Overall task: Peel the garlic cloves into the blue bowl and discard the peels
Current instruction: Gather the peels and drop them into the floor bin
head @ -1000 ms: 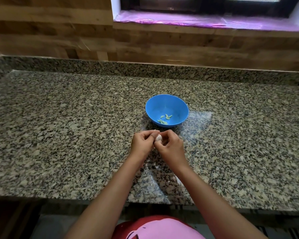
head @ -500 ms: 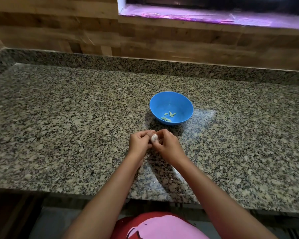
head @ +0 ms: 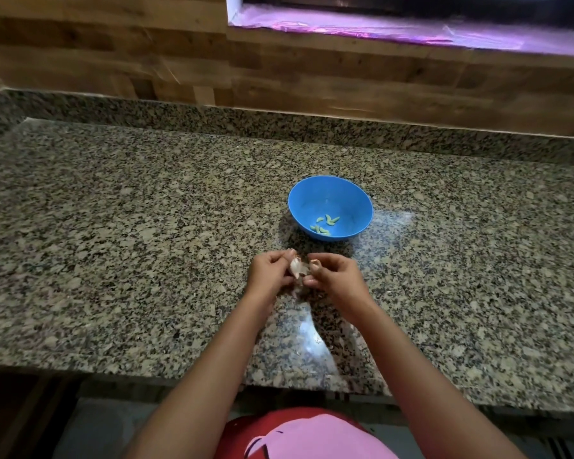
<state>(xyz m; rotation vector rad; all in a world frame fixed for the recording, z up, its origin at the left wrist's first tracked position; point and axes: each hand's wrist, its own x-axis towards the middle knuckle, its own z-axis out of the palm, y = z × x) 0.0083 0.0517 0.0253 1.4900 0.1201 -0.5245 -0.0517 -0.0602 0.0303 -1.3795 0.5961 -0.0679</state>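
Item: garlic clove [head: 295, 267], papery skin part-loosened, held above the granite counter [head: 146, 260], just near of the blue bowl [head: 362, 207]. Left hand [head: 268, 273]: fingers curled round the clove, gripping it from the left. Right hand [head: 333, 276]: thumb and forefinger bent, pinching at the clove's right side (whether loose skin lies between them is too small to tell). Bowl contents: about 5 peeled cloves [head: 325, 225], grouped at the bottom. Counter, near of the hands: a few pale flecks [head: 318, 340], likely peel. Step in hand, as judged: stripping the skin. Handling note: grip firm but light with the left, tear from the loosened end along the clove's length, then drop the bare clove into the bowl and let no skin follow it.
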